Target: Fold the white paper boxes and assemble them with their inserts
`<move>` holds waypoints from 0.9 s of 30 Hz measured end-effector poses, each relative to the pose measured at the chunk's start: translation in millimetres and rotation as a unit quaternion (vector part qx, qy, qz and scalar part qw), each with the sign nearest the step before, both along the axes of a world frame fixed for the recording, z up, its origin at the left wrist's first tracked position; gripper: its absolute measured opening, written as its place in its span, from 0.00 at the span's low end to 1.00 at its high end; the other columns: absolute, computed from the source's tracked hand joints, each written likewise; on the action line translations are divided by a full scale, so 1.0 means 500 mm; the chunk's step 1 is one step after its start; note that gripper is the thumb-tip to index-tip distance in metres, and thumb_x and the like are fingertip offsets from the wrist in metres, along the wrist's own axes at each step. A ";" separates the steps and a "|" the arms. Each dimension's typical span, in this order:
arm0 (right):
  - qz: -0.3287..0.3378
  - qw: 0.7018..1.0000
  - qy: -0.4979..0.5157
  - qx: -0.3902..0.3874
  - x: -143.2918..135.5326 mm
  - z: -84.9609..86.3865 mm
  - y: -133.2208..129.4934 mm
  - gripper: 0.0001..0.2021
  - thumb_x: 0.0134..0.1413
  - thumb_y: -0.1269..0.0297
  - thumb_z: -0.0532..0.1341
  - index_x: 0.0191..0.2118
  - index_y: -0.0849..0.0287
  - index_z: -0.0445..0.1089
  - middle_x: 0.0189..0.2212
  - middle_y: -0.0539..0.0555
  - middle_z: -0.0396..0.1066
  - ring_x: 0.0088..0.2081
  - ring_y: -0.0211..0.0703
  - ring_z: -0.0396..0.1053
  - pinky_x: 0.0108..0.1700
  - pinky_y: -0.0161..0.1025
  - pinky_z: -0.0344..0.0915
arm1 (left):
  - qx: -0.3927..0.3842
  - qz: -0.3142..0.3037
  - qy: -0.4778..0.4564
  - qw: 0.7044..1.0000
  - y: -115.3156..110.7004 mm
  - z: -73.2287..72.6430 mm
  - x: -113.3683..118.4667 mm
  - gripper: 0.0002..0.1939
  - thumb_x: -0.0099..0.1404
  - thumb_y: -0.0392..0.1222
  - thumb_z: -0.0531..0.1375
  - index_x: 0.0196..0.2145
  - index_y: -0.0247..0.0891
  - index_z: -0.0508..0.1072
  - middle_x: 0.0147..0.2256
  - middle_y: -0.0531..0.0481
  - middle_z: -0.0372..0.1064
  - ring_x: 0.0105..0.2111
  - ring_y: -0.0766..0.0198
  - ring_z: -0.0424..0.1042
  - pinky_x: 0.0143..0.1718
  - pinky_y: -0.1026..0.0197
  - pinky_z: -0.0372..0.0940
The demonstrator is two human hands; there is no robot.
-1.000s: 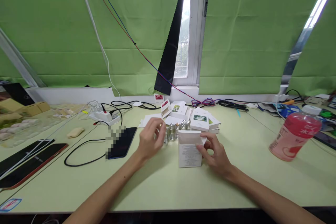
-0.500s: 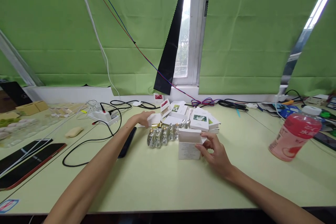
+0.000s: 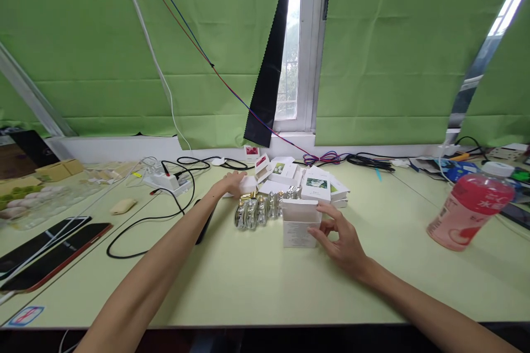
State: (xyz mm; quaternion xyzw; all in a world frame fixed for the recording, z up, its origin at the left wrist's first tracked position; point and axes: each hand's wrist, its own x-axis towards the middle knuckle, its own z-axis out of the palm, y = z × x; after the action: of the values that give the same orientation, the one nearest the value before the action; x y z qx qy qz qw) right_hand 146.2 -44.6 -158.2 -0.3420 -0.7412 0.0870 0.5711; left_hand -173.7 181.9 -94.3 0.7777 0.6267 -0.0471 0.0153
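A white open-topped box point(image 3: 298, 231) stands upright on the table, and my right hand point(image 3: 337, 234) pinches its right edge between thumb and fingers. My left hand point(image 3: 234, 183) reaches to the left end of the pile, its fingers bent over a white box point(image 3: 248, 185); the fingertips are partly hidden. Just in front of that hand lies a row of several clear-wrapped items point(image 3: 261, 209), some with gold parts. Behind them are flat white cartons with pictures, among them one with a green and white picture point(image 3: 316, 183).
A dark phone point(image 3: 206, 223) lies partly under my left forearm. Black cables and a power strip point(image 3: 168, 181) are at the left, two tablets further left. A pink bottle point(image 3: 470, 212) stands at the right.
My left hand has moved slightly onto the white box at the pile's left end, and its fingers have bent down. My right hand keeps its pinch on the open box. The view has shifted slightly.
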 end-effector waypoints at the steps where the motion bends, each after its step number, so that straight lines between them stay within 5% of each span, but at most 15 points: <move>1: 0.002 1.000 0.001 0.012 -0.001 0.002 -0.001 0.14 0.67 0.61 0.59 0.55 0.52 0.60 0.56 0.63 0.69 0.22 0.31 0.68 0.23 0.36 0.71 | 0.000 0.008 0.005 1.000 -0.002 0.000 0.002 0.40 0.55 0.44 0.72 0.62 0.38 0.64 0.59 0.36 0.64 0.56 0.43 0.68 0.54 0.41 0.67; 3: 0.008 0.999 0.003 0.031 -0.002 0.005 -0.003 0.14 0.67 0.64 0.59 0.56 0.51 0.61 0.57 0.64 0.67 0.21 0.30 0.66 0.23 0.36 0.71 | -0.003 0.025 0.018 1.000 -0.007 0.001 0.005 0.26 0.67 0.46 0.64 0.60 0.37 0.66 0.58 0.39 0.65 0.54 0.49 0.69 0.54 0.42 0.68; 6: 0.016 0.999 -0.003 0.044 -0.001 0.008 -0.004 0.15 0.67 0.66 0.59 0.57 0.51 0.61 0.58 0.65 0.66 0.21 0.29 0.63 0.23 0.36 0.71 | 0.005 0.040 0.024 0.999 -0.017 0.007 0.008 0.20 0.70 0.46 0.61 0.56 0.36 0.69 0.56 0.41 0.67 0.51 0.53 0.72 0.51 0.45 0.71; 13: 0.016 0.999 -0.006 0.041 0.001 0.010 -0.006 0.18 0.67 0.67 0.58 0.60 0.50 0.59 0.61 0.66 0.63 0.21 0.28 0.62 0.23 0.36 0.71 | 0.044 0.045 0.005 0.998 -0.039 0.041 0.018 0.21 0.70 0.46 0.62 0.57 0.36 0.68 0.56 0.41 0.66 0.52 0.52 0.71 0.52 0.44 0.70; 19: 0.004 0.998 -0.006 0.059 0.001 0.012 -0.006 0.20 0.68 0.69 0.56 0.62 0.49 0.57 0.63 0.66 0.61 0.22 0.29 0.62 0.24 0.36 0.71 | 0.089 0.022 -0.042 0.995 -0.065 0.074 0.048 0.40 0.49 0.35 0.71 0.58 0.36 0.61 0.53 0.37 0.69 0.52 0.45 0.71 0.52 0.50 0.65; 27: -0.022 0.996 0.003 0.087 0.002 0.020 -0.008 0.22 0.68 0.71 0.55 0.63 0.48 0.56 0.64 0.66 0.59 0.21 0.29 0.61 0.24 0.37 0.70 | 0.239 -0.007 -0.137 0.961 -0.132 0.123 0.116 0.39 0.55 0.37 0.66 0.61 0.34 0.55 0.54 0.36 0.64 0.57 0.42 0.65 0.56 0.49 0.61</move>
State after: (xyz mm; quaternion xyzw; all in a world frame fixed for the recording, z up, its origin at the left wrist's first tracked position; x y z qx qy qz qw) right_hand 147.1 -48.6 -148.3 -0.3064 -0.7365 0.0106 0.6029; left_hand -115.9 115.9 -32.6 0.7619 0.6063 0.2109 -0.0856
